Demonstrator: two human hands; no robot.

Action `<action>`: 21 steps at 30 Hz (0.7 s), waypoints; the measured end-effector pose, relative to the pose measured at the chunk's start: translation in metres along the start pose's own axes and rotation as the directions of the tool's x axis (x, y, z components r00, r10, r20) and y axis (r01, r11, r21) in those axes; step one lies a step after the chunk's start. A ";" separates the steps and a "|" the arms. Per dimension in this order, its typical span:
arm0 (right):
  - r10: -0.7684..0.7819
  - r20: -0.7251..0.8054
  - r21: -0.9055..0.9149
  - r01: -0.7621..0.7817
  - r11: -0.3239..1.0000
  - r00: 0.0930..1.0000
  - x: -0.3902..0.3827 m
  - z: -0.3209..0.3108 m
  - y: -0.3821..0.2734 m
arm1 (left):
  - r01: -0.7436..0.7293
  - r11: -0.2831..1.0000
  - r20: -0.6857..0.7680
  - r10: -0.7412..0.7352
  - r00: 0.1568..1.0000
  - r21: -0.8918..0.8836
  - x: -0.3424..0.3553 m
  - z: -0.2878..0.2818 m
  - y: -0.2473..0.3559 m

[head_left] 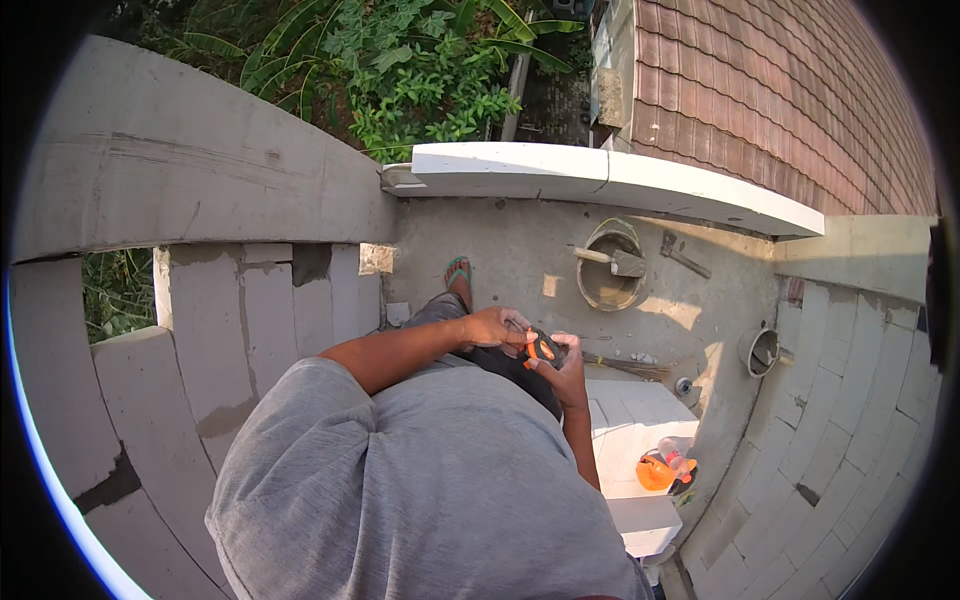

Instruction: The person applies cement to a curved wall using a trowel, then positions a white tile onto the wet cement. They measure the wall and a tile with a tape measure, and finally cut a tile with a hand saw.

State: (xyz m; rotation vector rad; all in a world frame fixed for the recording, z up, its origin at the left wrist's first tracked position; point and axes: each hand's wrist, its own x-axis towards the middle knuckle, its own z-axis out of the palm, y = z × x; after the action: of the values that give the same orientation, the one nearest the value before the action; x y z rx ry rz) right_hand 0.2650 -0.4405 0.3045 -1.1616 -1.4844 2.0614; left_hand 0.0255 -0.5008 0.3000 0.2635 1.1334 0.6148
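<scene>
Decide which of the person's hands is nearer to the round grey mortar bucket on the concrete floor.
Right. The right hand lies just below the round grey mortar bucket; the left hand sits farther left. Both hold a small orange-and-black tool.

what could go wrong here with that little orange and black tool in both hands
1. The small orange and black tool is held in the fingers of the left hand and right hand out over the grey concrete floor; a slip would likely drop it there.
2. The round mortar bucket with a trowel and the white blocks sit close to the foot in a green sandal, so a step could trip.
</scene>
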 end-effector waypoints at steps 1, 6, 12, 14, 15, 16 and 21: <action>-0.040 0.053 -0.282 0.053 0.958 0.998 0.007 0.018 -0.012 | -0.016 1.000 -0.009 0.016 1.000 0.005 -0.010 -0.016 -0.004; -0.014 0.360 -0.703 0.281 0.654 0.933 0.058 0.118 -0.086 | -0.160 0.983 -0.088 0.153 0.984 -0.089 -0.055 -0.082 -0.012; 0.086 0.571 -0.706 0.435 0.558 0.816 0.122 0.191 -0.121 | -0.288 0.932 -0.150 0.259 0.954 -0.222 -0.085 -0.158 -0.023; 0.089 0.628 -0.681 0.490 0.543 0.773 0.137 0.204 -0.128 | -0.358 0.899 -0.153 0.328 0.932 -0.252 -0.099 -0.175 -0.028; 0.105 0.650 -0.675 0.508 0.535 0.753 0.146 0.204 -0.125 | -0.366 0.910 -0.211 0.326 0.922 -0.193 -0.106 -0.182 -0.029; 0.122 0.672 -0.667 0.526 0.528 0.730 0.156 0.202 -0.122 | -0.368 0.920 -0.269 0.323 0.907 -0.135 -0.112 -0.190 -0.031; 0.306 0.603 -0.777 0.455 0.435 0.737 0.215 0.155 -0.120 | -0.504 0.771 -0.482 0.296 0.825 -0.389 -0.144 -0.265 -0.036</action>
State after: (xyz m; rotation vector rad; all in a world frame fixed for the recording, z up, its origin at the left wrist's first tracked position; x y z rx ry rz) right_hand -0.0064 -0.3427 0.3415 -0.4435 -3.2344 1.5628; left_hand -0.2433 -0.6419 0.2825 -0.0824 1.2619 1.3863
